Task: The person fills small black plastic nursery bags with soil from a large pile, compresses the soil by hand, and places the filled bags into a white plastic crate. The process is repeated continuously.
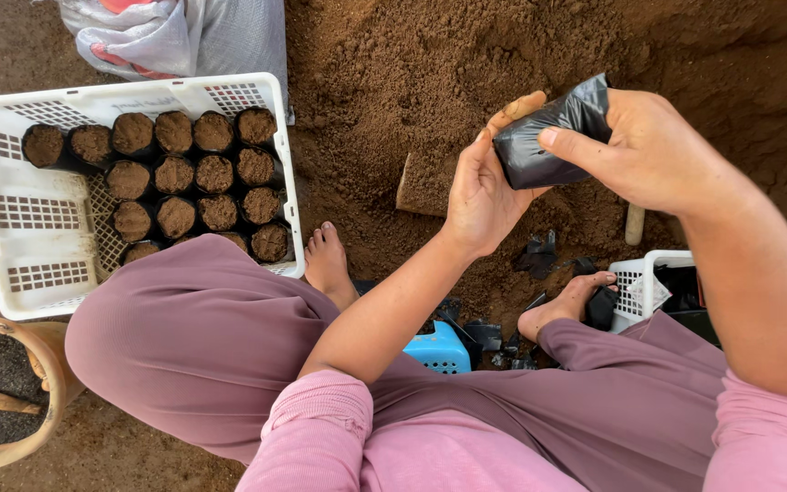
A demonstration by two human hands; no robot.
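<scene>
Both hands grip one empty black bag [553, 137]: left hand [483, 187] steadies it, right hand [653, 150] pinches its top above the soil pile [430, 73].

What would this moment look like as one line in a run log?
left hand: holds black plastic bag | right hand: pinches bag's edge | bag: above soil heap | white crate: filled bags

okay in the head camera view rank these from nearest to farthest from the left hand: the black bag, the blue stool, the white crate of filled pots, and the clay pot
1. black bag, held in the left hand
2. blue stool, below, between the legs
3. white crate, far left
4. clay pot, bottom-left corner
</scene>
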